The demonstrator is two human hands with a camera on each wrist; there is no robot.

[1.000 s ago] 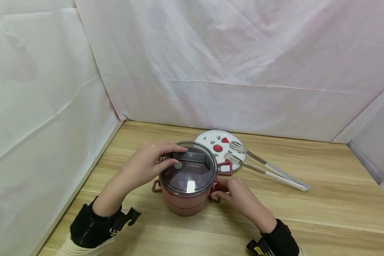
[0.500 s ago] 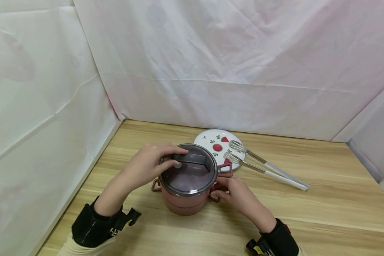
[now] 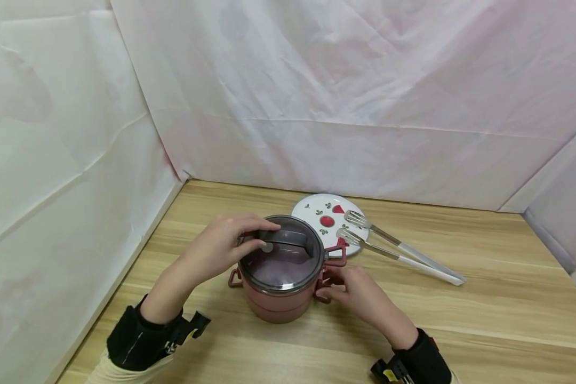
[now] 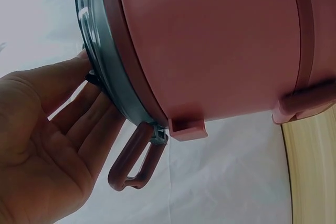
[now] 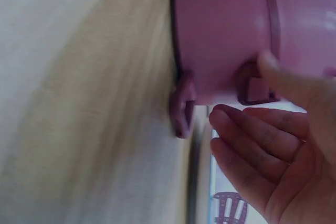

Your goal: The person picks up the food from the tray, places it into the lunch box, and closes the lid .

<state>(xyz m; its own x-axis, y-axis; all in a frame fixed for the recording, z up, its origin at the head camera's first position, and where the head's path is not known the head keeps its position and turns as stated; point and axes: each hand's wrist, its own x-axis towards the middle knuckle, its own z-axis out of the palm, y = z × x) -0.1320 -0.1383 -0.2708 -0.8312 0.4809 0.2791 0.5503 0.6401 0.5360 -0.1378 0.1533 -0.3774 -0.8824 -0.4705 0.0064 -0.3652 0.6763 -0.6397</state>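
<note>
A pink two-tier pot (image 3: 279, 304) stands on the table under a clear, dark-rimmed lid (image 3: 280, 266). My left hand (image 3: 223, 245) pinches the left end of the lid's dark bar handle (image 3: 290, 238), thumb in front and fingers behind. The left wrist view shows this hand beside the rim, near a looped pink side handle (image 4: 128, 158). At the pot's right side, my right hand (image 3: 357, 290) pinches a small pink side handle (image 3: 322, 298). In the right wrist view its thumb (image 5: 278, 77) lies against that handle (image 5: 254, 90), with the fingers across from it.
Behind the pot, to its right, lies a white plate (image 3: 312, 210) with red and green prints. Tongs (image 3: 413, 258) with fork-like metal heads and white grips rest partly over the plate. White cloth walls (image 3: 317, 106) bound the wooden table (image 3: 499, 298) at the back and sides.
The lid's right looped handle has shifted very slightly left, towards the pot. Both hands keep nearly the same places, and the plate and tongs stay put.
</note>
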